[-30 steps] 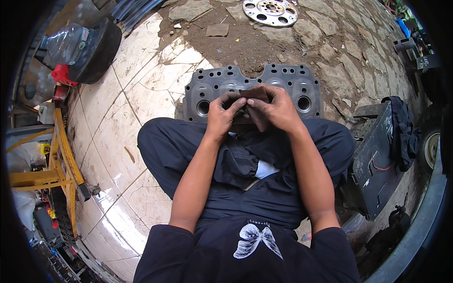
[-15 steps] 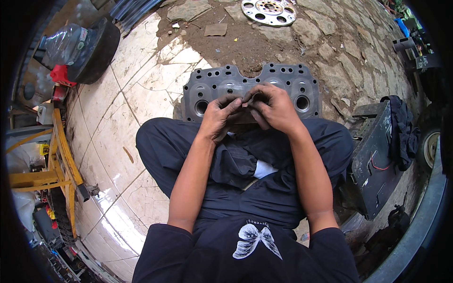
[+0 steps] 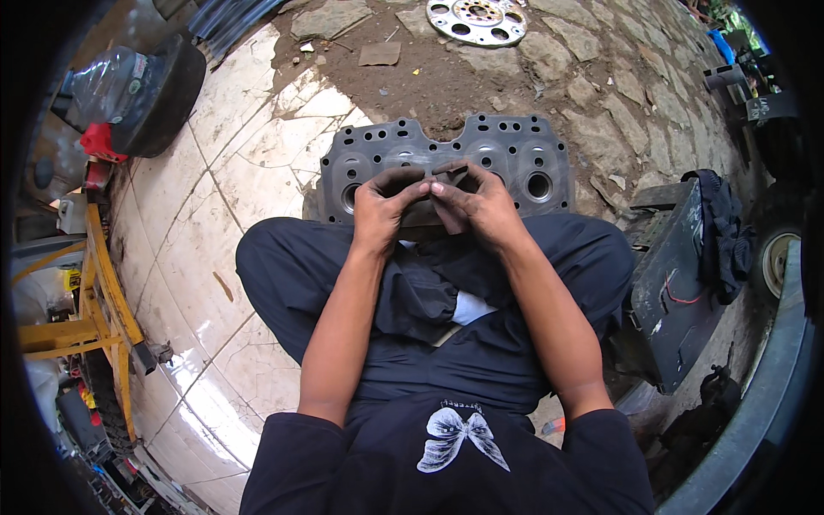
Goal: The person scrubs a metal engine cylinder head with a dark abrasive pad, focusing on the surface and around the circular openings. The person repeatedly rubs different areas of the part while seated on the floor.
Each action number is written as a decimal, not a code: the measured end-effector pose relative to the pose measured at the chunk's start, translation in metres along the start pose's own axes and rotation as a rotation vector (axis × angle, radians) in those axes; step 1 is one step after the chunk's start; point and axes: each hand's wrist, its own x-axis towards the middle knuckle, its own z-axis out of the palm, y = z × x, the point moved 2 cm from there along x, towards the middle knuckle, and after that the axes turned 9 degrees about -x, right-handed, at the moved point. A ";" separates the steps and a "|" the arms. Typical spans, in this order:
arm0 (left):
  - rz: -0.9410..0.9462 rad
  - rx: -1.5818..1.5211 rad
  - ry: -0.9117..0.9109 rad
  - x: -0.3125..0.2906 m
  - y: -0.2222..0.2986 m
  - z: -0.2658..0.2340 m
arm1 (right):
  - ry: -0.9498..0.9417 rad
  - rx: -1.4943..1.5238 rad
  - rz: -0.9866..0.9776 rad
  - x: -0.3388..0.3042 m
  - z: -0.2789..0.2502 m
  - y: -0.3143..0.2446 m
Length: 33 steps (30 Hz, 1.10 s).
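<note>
A grey metal cylinder head (image 3: pixel 446 155) with many round holes lies flat on the ground just beyond my crossed legs. Over its near edge, both hands meet with thumbs almost touching. My left hand (image 3: pixel 380 209) pinches one end of a small brownish-grey strip of what looks like sandpaper (image 3: pixel 450 216). The rest of that strip hangs down beneath the fingers of my right hand (image 3: pixel 491 209), which grips it between thumb and curled fingers. Parts of the strip are hidden by the fingers.
A round metal plate with holes (image 3: pixel 477 21) lies on the stony ground ahead. At right stands a dark metal box (image 3: pixel 674 296) with a dark cloth (image 3: pixel 714 232) over it. A yellow frame (image 3: pixel 112 283) and a clear plastic bottle (image 3: pixel 107 86) are at left.
My hands have drawn the thumbs together and turned the strip, so more of it shows hanging below the right hand. The whole view has shifted slightly.
</note>
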 end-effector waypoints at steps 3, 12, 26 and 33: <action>0.001 0.012 -0.031 -0.001 0.002 0.003 | 0.005 0.075 -0.114 0.000 -0.001 0.010; 0.105 0.165 -0.038 -0.003 0.014 0.012 | 0.510 -0.479 -0.240 -0.026 -0.087 -0.034; 0.540 0.835 -0.037 -0.009 0.019 0.035 | 0.680 -1.157 -0.241 0.003 -0.113 -0.061; 0.473 0.845 -0.063 -0.008 0.021 0.036 | 0.646 -1.138 -0.226 0.007 -0.109 -0.061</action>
